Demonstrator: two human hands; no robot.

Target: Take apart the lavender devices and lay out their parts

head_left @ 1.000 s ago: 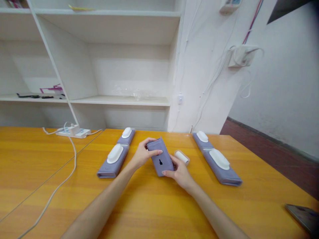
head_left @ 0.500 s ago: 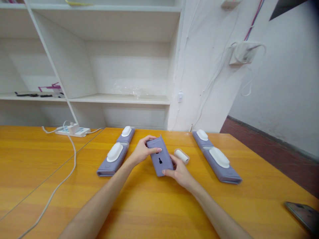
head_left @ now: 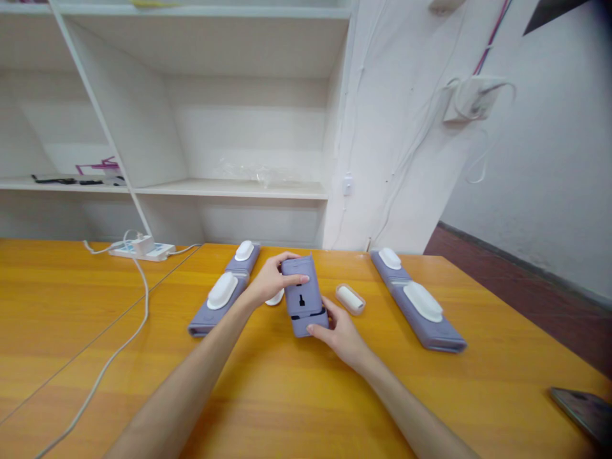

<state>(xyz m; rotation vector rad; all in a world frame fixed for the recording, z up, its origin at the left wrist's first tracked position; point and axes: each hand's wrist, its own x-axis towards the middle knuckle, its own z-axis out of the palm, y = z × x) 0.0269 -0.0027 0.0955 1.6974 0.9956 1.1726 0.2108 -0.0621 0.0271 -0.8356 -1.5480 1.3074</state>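
A lilac rectangular case (head_left: 303, 299) with a small black slot on top is held just above the orange table (head_left: 287, 395). My left hand (head_left: 270, 280) grips its far end, thumb on the top face. My right hand (head_left: 337, 328) holds its near end, where a seam shows a lower section slightly apart. A small white oval piece (head_left: 276, 298) lies on the table under my left hand. A small clear tray with a white roller (head_left: 350, 298) lies just right of the case.
Two long lilac units with white oval pads lie on the table, one at the left (head_left: 224, 294) and one at the right (head_left: 417, 305). A white power strip (head_left: 142, 250) with a trailing cable sits at the back left. A phone (head_left: 581, 411) lies at the right edge. White shelves (head_left: 229, 189) stand behind.
The case has been turned straighter and its near end now shows a gap. A white oval piece has come into view beneath my left hand.
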